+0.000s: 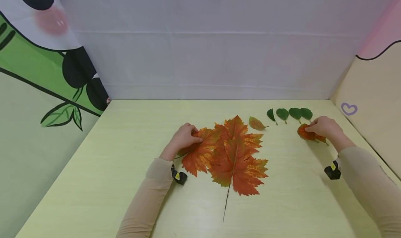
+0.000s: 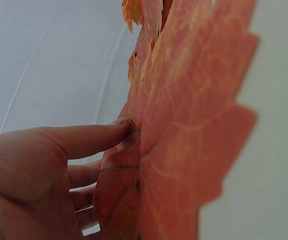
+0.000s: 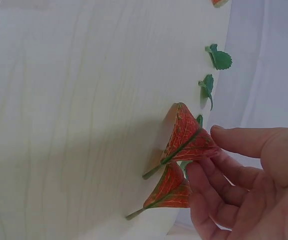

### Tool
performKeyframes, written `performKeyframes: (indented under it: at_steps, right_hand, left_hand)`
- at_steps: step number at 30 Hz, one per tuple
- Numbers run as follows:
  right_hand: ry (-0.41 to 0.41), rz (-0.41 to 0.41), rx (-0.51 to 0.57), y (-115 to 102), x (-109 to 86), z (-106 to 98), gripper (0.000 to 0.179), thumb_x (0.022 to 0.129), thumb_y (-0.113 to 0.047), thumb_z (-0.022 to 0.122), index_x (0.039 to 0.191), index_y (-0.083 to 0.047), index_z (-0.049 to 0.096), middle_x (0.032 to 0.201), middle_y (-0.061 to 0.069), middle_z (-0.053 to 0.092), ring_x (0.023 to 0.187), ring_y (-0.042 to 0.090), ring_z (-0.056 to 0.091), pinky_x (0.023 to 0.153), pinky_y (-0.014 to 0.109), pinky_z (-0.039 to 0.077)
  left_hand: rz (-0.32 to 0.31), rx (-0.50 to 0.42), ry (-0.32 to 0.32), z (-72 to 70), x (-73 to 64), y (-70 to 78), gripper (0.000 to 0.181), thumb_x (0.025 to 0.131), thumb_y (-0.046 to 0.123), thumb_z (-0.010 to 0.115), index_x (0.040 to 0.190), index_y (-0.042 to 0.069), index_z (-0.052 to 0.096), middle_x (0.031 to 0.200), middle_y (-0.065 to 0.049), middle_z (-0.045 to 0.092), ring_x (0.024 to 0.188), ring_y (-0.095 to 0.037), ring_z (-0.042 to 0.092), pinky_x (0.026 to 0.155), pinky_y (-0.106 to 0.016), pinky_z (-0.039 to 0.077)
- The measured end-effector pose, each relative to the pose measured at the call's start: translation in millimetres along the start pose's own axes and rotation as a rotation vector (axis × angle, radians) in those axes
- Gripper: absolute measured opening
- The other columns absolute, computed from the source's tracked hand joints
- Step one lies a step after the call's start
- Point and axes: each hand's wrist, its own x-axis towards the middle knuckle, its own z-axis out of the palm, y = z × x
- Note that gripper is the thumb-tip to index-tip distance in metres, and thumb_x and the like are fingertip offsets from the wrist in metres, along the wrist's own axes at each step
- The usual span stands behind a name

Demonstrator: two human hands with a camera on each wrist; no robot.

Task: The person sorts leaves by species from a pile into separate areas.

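Note:
In the head view my left hand pinches the left edge of an orange maple leaf, its thumb on top. The left wrist view shows that thumb pressed against the reddish leaf, with the other fingers partly hidden behind it. Two more large maple leaves overlap just to the right, one with a long thin stem pointing toward me. Over at the right, my right hand pinches a small red-orange leaf between thumb and fingers. A second small red leaf sits right beside it, close under the fingers.
Several small green leaves lie in a row near the back right of the pale table. An orange-green leaf lies left of that row. A white cloth wall stands behind, with printed panels at both sides.

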Motion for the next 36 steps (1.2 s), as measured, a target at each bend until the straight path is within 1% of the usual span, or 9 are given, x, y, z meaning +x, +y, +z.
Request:
performKeyframes:
  at_steps: [2,4,8,12,18,26,31,36]
  right_hand:
    - [0.007,0.012,-0.014,-0.9,-1.2,-1.9,0.046,0.084,-0.03,0.057,0.106,0.01,0.056,0.105,0.031,0.054,0.094,0.049,0.049,0.066,0.047,0.044]
    - [0.024,0.018,-0.029,-2.3,-2.1,-3.5,0.044,0.083,-0.031,0.058,0.104,0.008,0.058,0.107,0.031,0.054,0.095,0.05,0.049,0.064,0.047,0.045]
    - [0.056,0.023,-0.041,-8.3,-2.8,-6.0,0.041,0.083,-0.03,0.058,0.101,0.006,0.059,0.101,0.026,0.057,0.09,0.044,0.052,0.058,0.043,0.045]
    - [0.086,0.001,-0.059,-20.2,-1.9,-4.5,0.039,0.084,-0.029,0.055,0.104,0.005,0.058,0.102,0.025,0.057,0.089,0.042,0.053,0.059,0.044,0.044]
    - [0.096,-0.064,-0.062,-45.8,2.9,6.1,0.036,0.086,-0.026,0.054,0.106,0.003,0.057,0.109,0.026,0.056,0.093,0.042,0.053,0.063,0.044,0.044]
    - [0.142,-0.158,-0.032,-79.6,10.4,23.2,0.034,0.09,-0.026,0.052,0.109,0.001,0.058,0.108,0.022,0.059,0.087,0.035,0.058,0.062,0.041,0.047]
    - [0.162,-0.191,-0.039,-99.4,14.3,36.0,0.033,0.09,-0.023,0.052,0.111,0.002,0.059,0.107,0.023,0.06,0.085,0.034,0.059,0.061,0.039,0.048]
    - [0.15,-0.218,-0.048,-113.8,19.5,47.4,0.034,0.09,-0.021,0.054,0.115,0.001,0.059,0.108,0.021,0.061,0.086,0.032,0.06,0.06,0.038,0.049]
  left_hand:
    - [0.001,0.002,0.0,0.1,0.0,0.1,0.036,0.082,0.028,0.067,0.105,0.002,0.06,0.113,-0.014,0.051,0.098,-0.028,0.051,0.087,-0.04,0.044]
    - [-0.001,0.003,-0.001,0.3,0.3,0.0,0.036,0.082,0.028,0.067,0.106,0.002,0.06,0.113,-0.014,0.051,0.099,-0.028,0.051,0.087,-0.04,0.044]
    - [-0.004,0.008,-0.003,0.3,1.0,-0.6,0.036,0.082,0.028,0.067,0.106,0.002,0.06,0.114,-0.014,0.05,0.099,-0.028,0.05,0.087,-0.04,0.044]
    - [-0.005,0.008,-0.003,0.2,1.0,-0.7,0.036,0.082,0.028,0.067,0.105,0.002,0.06,0.114,-0.014,0.05,0.098,-0.028,0.051,0.087,-0.04,0.044]
    - [0.0,0.004,0.001,0.6,-0.2,-0.2,0.036,0.082,0.028,0.068,0.104,0.001,0.06,0.112,-0.014,0.051,0.096,-0.027,0.051,0.086,-0.039,0.044]
    - [0.006,0.009,0.009,0.3,-0.2,-0.4,0.035,0.081,0.028,0.068,0.104,0.001,0.061,0.11,-0.014,0.051,0.095,-0.027,0.051,0.086,-0.04,0.044]
    - [0.007,0.014,0.01,0.6,0.2,-0.3,0.036,0.081,0.028,0.068,0.104,0.002,0.061,0.11,-0.014,0.051,0.096,-0.028,0.051,0.086,-0.04,0.044]
    - [0.006,0.009,0.008,0.5,0.0,0.1,0.036,0.081,0.028,0.068,0.104,0.001,0.061,0.11,-0.014,0.051,0.096,-0.028,0.051,0.086,-0.04,0.044]
